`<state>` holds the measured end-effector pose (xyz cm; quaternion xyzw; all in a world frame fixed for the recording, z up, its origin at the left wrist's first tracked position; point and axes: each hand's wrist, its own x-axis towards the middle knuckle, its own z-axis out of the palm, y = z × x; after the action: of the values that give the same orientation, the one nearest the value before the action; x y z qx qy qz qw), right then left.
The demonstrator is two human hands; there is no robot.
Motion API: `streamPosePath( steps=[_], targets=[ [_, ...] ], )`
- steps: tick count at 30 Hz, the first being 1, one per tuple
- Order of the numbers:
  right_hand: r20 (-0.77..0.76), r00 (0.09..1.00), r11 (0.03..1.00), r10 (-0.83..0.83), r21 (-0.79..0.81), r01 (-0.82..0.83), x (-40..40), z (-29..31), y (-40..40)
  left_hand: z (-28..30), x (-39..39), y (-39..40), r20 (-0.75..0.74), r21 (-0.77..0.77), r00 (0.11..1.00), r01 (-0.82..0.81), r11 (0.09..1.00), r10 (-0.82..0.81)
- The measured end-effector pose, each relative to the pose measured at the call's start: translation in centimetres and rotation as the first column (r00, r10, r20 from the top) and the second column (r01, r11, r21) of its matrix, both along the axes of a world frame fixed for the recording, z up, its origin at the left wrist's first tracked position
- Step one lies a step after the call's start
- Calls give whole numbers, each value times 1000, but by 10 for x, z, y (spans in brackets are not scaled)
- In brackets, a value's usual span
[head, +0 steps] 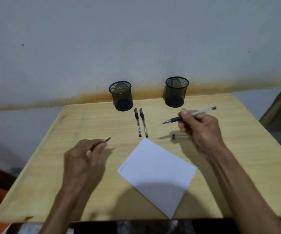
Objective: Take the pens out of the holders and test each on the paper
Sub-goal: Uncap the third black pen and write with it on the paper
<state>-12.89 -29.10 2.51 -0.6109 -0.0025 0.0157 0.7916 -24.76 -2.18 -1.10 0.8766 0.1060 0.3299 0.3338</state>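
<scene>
Readying uncapped pen [188, 115] for paper [156, 176] | right hand [200, 130] pinches barrel beyond paper | left hand [84, 159] pinches cap [102, 143], left of paper

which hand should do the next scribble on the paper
Right. The right hand already grips an uncapped pen, tip bare, just beyond the paper. The left hand pinches only a thin dark piece, probably a cap.

The table [220, 149] is pale wood with a visible grain, matt. Both holders [121, 96] [176, 92] are black wire mesh, the pens [137, 123] clear glossy plastic, and the paper [156, 174] smooth, matt white.
</scene>
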Motion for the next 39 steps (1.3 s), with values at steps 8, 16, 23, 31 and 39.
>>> streamPosePath(
  steps=[8,16,23,31,39],
  targets=[
    [-1,980,971,201,-133,-199,-32,-22,33,-22,9,22,-250,88,964,-69,994,89],
    [-32,954,925,298,-237,-297,-52,-39,53,-47,37,36,-271,285,955,-42,958,123],
    [13,944,889,330,-340,-306,-54,-46,60,-46,15,22,-148,168,989,6,986,19],
    [99,891,766,444,-559,-319,-33,-44,82,-64,-5,8,-250,309,923,362,879,-292],
    [26,892,730,451,-586,-352,-27,-68,90,-61,-5,7,-295,296,906,389,873,-303]
  ],
)
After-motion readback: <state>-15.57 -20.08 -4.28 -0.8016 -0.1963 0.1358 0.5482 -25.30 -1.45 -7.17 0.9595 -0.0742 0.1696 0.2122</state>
